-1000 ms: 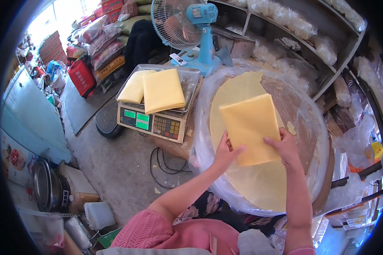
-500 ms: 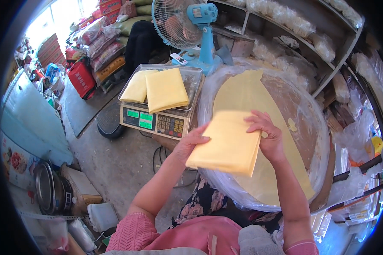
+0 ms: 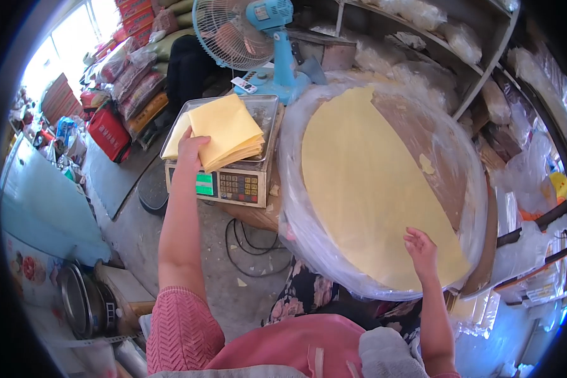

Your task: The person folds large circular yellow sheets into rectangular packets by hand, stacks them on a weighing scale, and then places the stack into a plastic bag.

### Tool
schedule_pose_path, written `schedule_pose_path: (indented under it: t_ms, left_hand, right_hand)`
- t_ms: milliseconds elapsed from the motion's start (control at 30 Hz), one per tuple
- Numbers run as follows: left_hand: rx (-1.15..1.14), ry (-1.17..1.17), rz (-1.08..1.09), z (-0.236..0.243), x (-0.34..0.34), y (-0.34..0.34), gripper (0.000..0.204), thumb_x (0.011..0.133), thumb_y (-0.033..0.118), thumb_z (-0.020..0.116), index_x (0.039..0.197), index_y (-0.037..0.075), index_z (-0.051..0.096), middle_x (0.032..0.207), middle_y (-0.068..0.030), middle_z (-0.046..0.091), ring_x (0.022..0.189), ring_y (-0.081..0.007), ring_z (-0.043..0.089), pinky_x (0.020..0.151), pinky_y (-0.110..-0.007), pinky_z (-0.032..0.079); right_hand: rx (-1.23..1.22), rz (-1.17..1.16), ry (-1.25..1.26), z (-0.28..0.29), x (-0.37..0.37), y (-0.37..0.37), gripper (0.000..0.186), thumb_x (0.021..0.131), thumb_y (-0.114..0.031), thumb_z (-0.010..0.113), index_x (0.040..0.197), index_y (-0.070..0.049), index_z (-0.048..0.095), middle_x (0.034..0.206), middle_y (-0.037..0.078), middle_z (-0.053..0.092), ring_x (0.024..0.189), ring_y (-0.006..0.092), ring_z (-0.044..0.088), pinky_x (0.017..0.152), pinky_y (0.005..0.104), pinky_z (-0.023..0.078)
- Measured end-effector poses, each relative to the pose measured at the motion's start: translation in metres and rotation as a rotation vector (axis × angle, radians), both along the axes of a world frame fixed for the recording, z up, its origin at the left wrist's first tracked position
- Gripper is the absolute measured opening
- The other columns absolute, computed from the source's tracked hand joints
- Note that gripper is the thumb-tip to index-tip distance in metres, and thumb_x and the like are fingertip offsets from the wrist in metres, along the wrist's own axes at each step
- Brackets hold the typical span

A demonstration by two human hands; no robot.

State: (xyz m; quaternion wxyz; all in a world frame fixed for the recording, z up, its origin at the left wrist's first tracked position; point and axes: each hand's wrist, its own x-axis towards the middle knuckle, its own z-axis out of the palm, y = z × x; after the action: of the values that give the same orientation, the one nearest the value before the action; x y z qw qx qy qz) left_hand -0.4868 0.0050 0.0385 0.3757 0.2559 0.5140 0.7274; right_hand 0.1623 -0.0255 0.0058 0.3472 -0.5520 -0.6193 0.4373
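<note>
My left hand (image 3: 193,148) reaches forward to the scale (image 3: 236,188). Its fingers close on the near left edge of a folded pale-yellow sheet (image 3: 223,126), which lies on the pile in the metal pan (image 3: 272,108). Below it, layered folded edges show at the right. My right hand (image 3: 420,248) hovers near the low right part of a large flat yellow sheet (image 3: 365,189), slightly curled, with nothing in it. That thin sheet is spread over a round board (image 3: 438,151) wrapped around the rim in clear plastic.
A blue fan (image 3: 282,60) stands behind the scale, with a white remote (image 3: 244,85) on its base. Shelves (image 3: 485,79) with plastic-wrapped packs line the far right. Stacked sacks (image 3: 138,94) fill the back left. A black cable (image 3: 246,249) loops on the floor.
The folded sheet held in both hands has moved left onto the pile on the scale. My right hand has let go and dropped back over the board. The view has shifted slightly.
</note>
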Motion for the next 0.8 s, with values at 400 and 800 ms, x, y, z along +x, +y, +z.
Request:
schedule_pose_path:
  t_ms: [400, 800]
  left_hand:
    - [-0.054, 0.139, 0.156, 0.055, -0.017, -0.003, 0.071, 0.070, -0.009, 0.062, 0.138, 0.000, 0.045, 0.118, -0.0181, 0.061, 0.099, -0.0310, 0.065, 0.089, -0.038, 0.054]
    - [-0.893, 1.898, 0.217, 0.103, 0.068, 0.092, 0.027, 0.086, 0.015, 0.059, 0.108, -0.002, 0.064, 0.115, -0.0190, 0.060, 0.102, -0.0326, 0.065, 0.079, -0.043, 0.057]
  right_hand:
    - [-0.085, -0.046, 0.068, -0.024, 0.038, -0.034, 0.034, 0.089, 0.002, 0.060, 0.123, 0.004, 0.055, 0.117, 0.011, 0.063, 0.098, 0.0186, 0.067, 0.087, 0.0277, 0.051]
    - [-0.099, -0.121, 0.039, -0.031, 0.053, -0.043, 0.031, 0.088, -0.003, 0.064, 0.119, -0.001, 0.062, 0.089, 0.006, 0.070, 0.081, 0.0087, 0.063, 0.074, 0.0216, 0.048]
